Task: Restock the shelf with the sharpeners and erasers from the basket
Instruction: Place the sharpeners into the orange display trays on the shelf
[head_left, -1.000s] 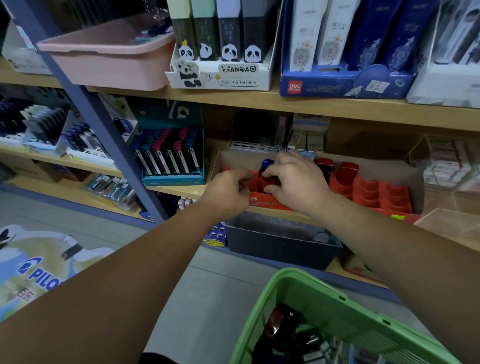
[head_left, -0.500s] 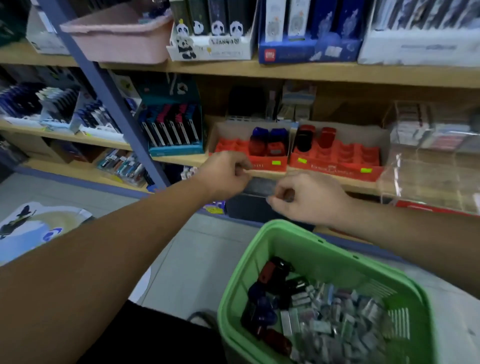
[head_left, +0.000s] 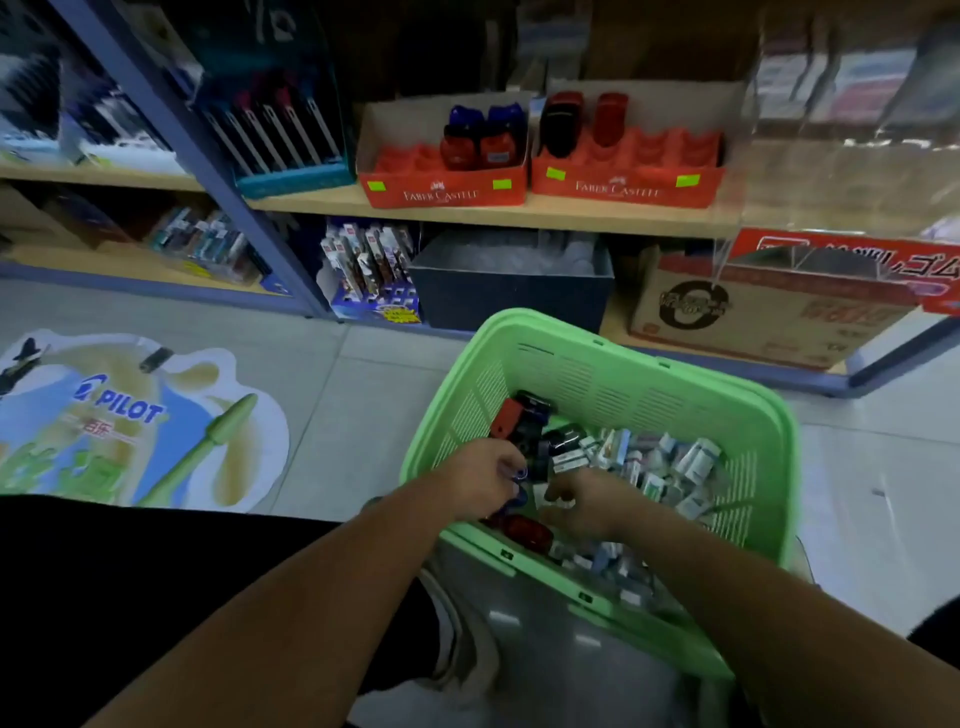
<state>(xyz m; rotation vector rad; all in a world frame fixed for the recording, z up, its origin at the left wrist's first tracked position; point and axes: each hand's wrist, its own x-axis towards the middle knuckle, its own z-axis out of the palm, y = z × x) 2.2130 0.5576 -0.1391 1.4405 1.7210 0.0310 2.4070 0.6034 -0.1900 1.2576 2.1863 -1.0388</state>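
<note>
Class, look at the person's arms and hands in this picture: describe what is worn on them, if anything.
Both forearms are bare, with no sleeves in view. The left hand and right hand wear no gloves. No watch or bracelet shows at either wrist. The fingers are too blurred to rule out a ring.

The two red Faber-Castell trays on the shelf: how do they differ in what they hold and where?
The left tray holds blue-topped sharpeners; the right tray holds one dark sharpener and one red sharpener. The left tray is filled at its right end, bare slots at left; the right tray is filled at its left end, bare slots at right. Both are red, same print, side by side on one shelf.
</note>
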